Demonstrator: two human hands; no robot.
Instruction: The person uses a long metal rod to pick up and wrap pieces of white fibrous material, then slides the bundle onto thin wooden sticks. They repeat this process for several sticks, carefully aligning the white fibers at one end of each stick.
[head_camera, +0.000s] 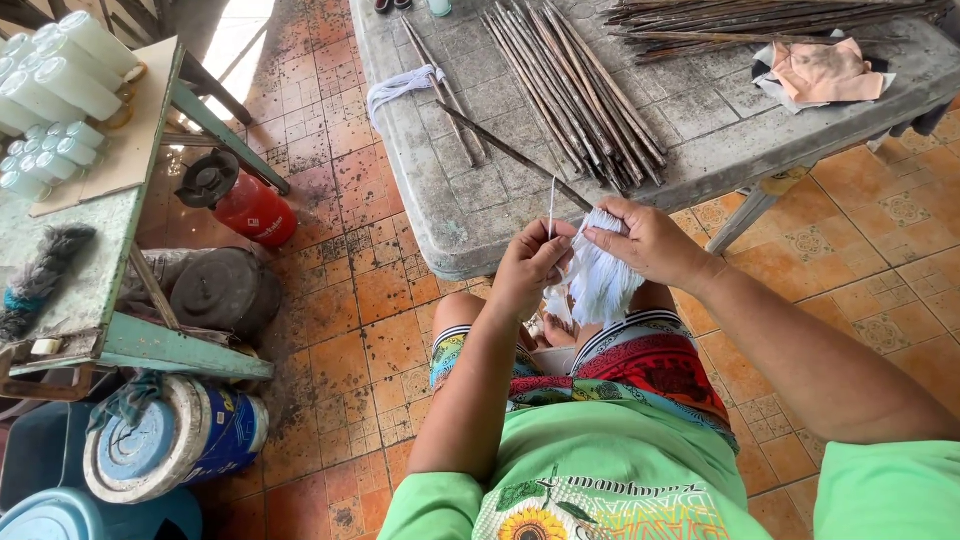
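Note:
My right hand (645, 240) grips the end of a dark stick (505, 150) where a bundle of white yarn strands (603, 282) is bound to it, like a mop head. The stick slants up and left over the grey table (470, 225). My left hand (532, 265) pinches a single white string (551, 205) that rises straight up beside the bundle. Both hands are held just in front of the table's near edge, above my lap.
Many dark sticks (570, 90) lie on the table, with a white yarn tie (400, 85) and a folded cloth (825, 70). At left stand a green bench with white spools (50, 90), a red gas cylinder (250, 208), a pot (225, 290) and a blue can (175, 440).

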